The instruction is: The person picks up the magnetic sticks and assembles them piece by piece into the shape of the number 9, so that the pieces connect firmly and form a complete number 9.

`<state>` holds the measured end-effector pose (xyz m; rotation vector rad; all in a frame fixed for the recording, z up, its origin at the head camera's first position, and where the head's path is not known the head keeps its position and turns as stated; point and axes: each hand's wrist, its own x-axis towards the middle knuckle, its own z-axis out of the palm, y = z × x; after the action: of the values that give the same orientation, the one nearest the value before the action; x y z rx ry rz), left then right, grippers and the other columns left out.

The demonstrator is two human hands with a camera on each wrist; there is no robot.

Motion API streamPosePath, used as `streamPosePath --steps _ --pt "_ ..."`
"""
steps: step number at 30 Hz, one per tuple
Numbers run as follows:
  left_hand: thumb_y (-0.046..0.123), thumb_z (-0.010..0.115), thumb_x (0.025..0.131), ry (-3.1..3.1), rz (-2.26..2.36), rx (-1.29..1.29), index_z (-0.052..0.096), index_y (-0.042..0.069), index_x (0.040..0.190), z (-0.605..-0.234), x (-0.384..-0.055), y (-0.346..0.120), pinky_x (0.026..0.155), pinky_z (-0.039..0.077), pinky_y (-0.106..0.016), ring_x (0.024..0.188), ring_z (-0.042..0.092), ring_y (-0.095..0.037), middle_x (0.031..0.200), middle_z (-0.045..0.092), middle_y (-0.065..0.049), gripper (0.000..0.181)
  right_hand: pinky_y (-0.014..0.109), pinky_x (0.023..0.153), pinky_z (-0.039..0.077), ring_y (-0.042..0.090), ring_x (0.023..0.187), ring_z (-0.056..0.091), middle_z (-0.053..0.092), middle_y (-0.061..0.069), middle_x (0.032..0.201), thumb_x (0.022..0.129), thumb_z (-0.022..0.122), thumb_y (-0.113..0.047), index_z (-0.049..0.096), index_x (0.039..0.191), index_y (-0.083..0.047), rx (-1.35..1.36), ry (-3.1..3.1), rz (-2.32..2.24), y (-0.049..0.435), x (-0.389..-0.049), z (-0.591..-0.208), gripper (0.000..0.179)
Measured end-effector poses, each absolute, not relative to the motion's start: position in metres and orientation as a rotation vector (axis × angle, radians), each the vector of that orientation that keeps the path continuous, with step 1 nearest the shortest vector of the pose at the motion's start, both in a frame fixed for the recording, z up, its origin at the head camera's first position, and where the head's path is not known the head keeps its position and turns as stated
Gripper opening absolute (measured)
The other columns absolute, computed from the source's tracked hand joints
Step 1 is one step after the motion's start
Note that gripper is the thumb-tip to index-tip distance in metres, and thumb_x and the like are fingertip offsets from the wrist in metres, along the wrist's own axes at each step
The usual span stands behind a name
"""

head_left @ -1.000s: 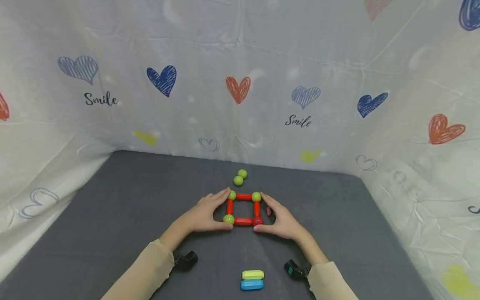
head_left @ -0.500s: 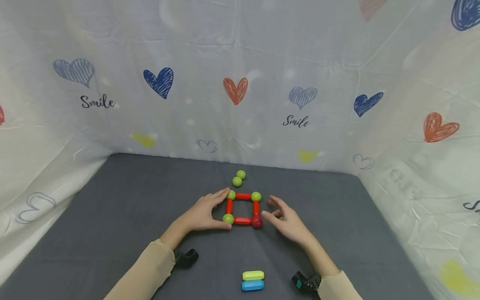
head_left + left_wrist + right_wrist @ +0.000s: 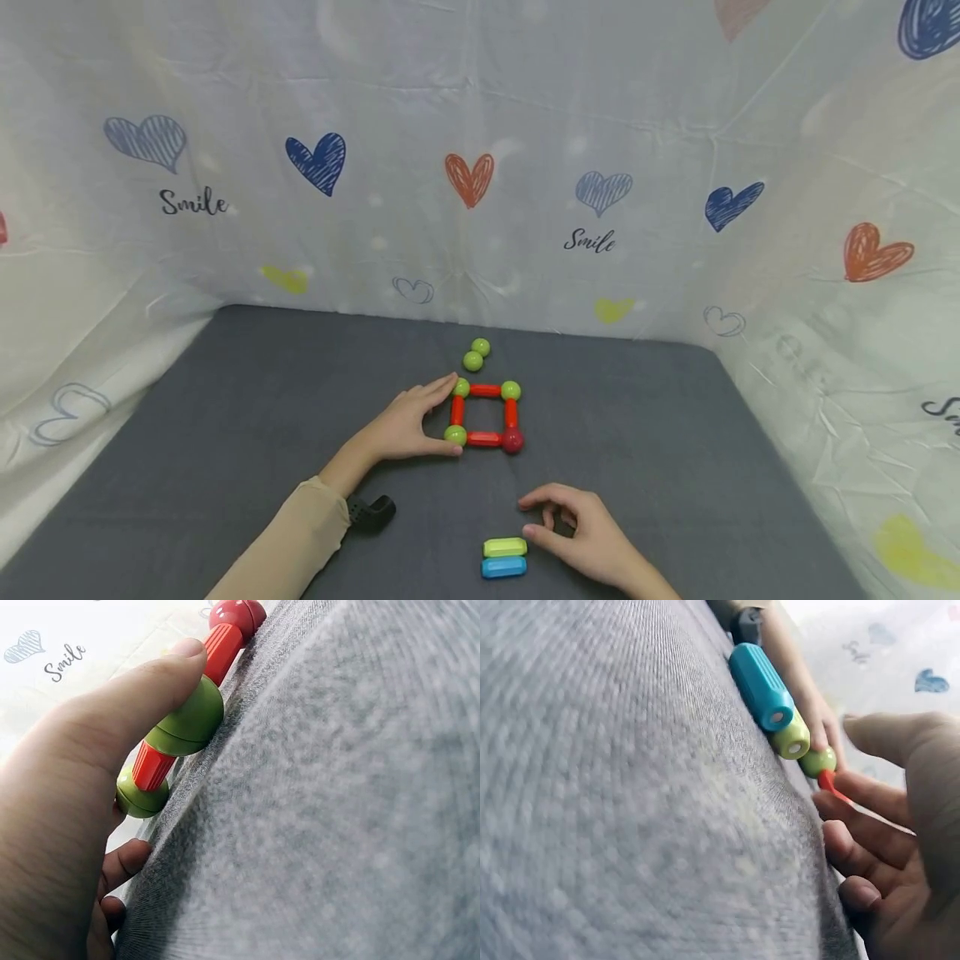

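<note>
A square of red magnetic rods (image 3: pixel 484 438) joined by balls lies on the grey cloth, with green balls at three corners and a dark red ball (image 3: pixel 512 440) at the near right. My left hand (image 3: pixel 397 427) holds its left side, the thumb at the near green ball (image 3: pixel 191 720) and a fingertip at the far one (image 3: pixel 461 387). Nearer to me, my right hand (image 3: pixel 581 533) hovers with loosely bent fingers and holds nothing. Its thumb tip is right beside a yellow-green rod (image 3: pixel 505 547). Against that rod lies a blue rod (image 3: pixel 761 686).
Two loose green balls (image 3: pixel 476 355) sit touching behind the square. A white curtain (image 3: pixel 450 100) printed with hearts and words surrounds the grey table (image 3: pixel 225 417) at the back and sides. A black band (image 3: pixel 371 514) is on the left wrist.
My right hand has let go of the square's right side and moved toward me, to the two loose rods. My left hand stays at the square.
</note>
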<state>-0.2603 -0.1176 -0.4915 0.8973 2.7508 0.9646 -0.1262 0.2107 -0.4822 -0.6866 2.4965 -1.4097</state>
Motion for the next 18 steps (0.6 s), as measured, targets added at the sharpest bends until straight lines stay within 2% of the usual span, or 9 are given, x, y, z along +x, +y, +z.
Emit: streamPosePath --steps 5,14,18 --pt "0.068 0.082 0.083 2.74 0.964 0.893 0.027 0.017 0.17 -0.4904 -0.2596 -0.1171 0.121 0.021 -0.073 0.156 0.033 -0.043 0.175 0.028 -0.004 0.115 0.023 0.067 0.054 0.003 0.076 0.058 0.077 -0.003 0.108 0.098 0.08 -0.028 0.079 0.116 -0.022 -0.89 2.454 -1.422 0.2113 -0.1243 -0.4894 0.019" --pt "0.067 0.083 0.082 2.751 0.958 0.895 0.028 0.017 0.17 -0.4886 -0.2592 -0.1172 0.122 0.022 -0.072 0.156 0.034 -0.04 0.174 0.03 -0.004 0.115 0.023 0.07 0.056 0.006 0.084 0.064 0.078 -0.004 0.11 0.097 0.081 -0.025 0.08 0.116 -0.02 -1.067 2.393 -1.41 0.2146 -0.1275 -0.4927 0.02" --pt "0.066 0.083 0.082 2.749 0.968 0.895 0.029 0.016 0.17 -0.4887 -0.2592 -0.1168 0.122 0.021 -0.072 0.156 0.033 -0.04 0.174 0.03 -0.004 0.114 0.022 0.068 0.055 0.006 0.083 0.064 0.078 -0.005 0.107 0.096 0.082 -0.025 0.081 0.114 -0.021 -1.108 2.391 -1.409 0.2157 -0.1286 -0.4935 0.019"
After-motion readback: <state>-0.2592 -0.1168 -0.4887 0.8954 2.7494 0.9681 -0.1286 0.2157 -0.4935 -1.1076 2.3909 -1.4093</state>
